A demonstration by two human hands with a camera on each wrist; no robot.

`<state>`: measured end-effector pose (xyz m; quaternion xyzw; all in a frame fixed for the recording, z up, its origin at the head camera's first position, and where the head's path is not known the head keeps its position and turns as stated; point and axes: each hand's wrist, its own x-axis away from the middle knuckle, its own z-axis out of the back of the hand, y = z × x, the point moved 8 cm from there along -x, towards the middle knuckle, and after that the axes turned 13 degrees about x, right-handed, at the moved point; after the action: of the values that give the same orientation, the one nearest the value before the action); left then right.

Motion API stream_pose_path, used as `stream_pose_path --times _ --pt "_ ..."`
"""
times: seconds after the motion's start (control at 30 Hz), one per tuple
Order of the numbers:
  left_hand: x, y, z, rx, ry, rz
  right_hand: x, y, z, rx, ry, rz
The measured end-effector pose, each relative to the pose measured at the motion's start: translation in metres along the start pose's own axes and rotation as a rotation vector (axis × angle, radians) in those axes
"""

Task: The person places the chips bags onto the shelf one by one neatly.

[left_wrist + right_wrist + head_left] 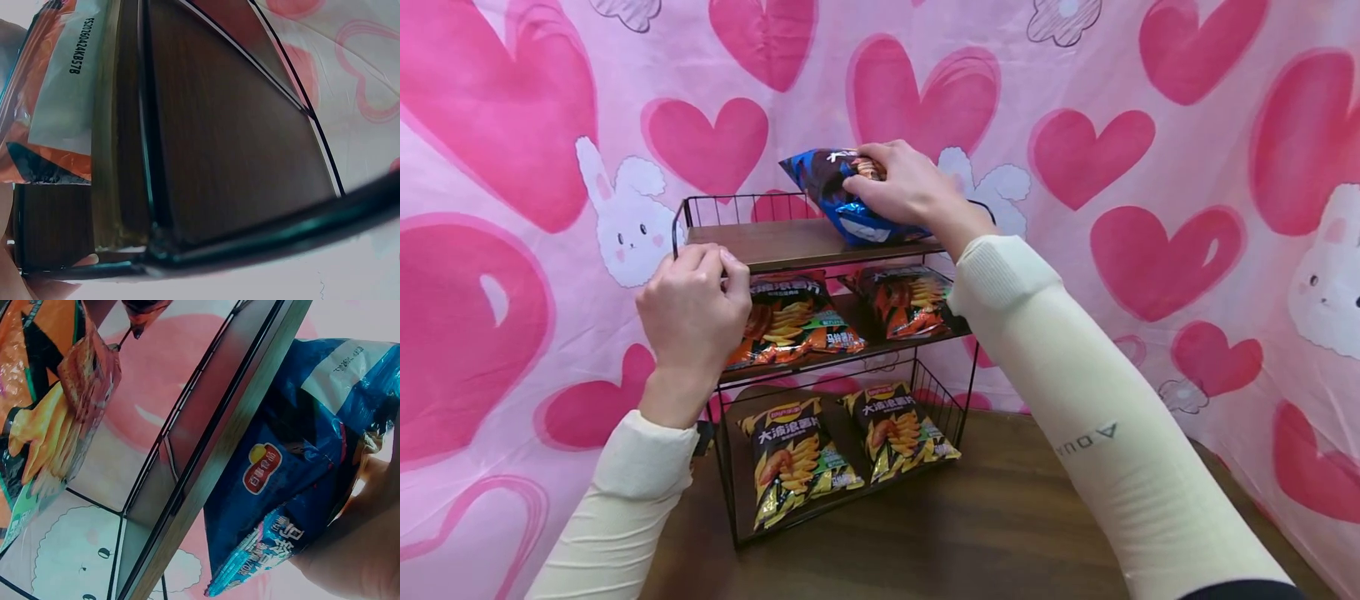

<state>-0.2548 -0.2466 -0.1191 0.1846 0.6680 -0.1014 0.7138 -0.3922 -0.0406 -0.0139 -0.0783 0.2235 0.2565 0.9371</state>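
My right hand (910, 187) grips a blue potato chip bag (853, 225) from above, fingers and thumb on its sides. The bag tilts over the right part of the top shelf (767, 240) of a black wire rack; in the right wrist view its lower face is close beside the board edge (181, 531). My left hand (695, 308) is curled round the rack's front left frame. In the left wrist view its fingers (53, 289) touch the black tube (206, 261), partly out of frame. Orange chip bags (790, 321) lie on the middle shelf.
Two yellow-and-black chip bags (793, 458) lie side by side on the bottom shelf. Another orange bag (913, 304) is at the middle shelf's right. The rack stands on a brown wooden tabletop (1000, 517), with a pink heart-patterned cloth (1097, 275) behind and at the sides.
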Motion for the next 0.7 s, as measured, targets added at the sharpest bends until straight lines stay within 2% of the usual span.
stream_pose_path --times 0.23,0.33,0.53,0.7 --pt "-0.003 0.002 0.001 0.002 0.008 0.005 0.001 -0.009 -0.013 0.006 -0.208 -0.016" --pt "-0.003 0.003 0.001 0.004 0.008 0.001 0.002 -0.010 -0.019 0.031 -0.265 -0.018" --pt "-0.001 0.004 0.000 -0.021 -0.010 -0.015 0.000 -0.012 -0.030 0.114 -0.275 0.058" --pt "-0.002 0.003 0.001 -0.026 -0.011 -0.023 -0.006 -0.019 -0.030 0.120 -0.205 0.164"
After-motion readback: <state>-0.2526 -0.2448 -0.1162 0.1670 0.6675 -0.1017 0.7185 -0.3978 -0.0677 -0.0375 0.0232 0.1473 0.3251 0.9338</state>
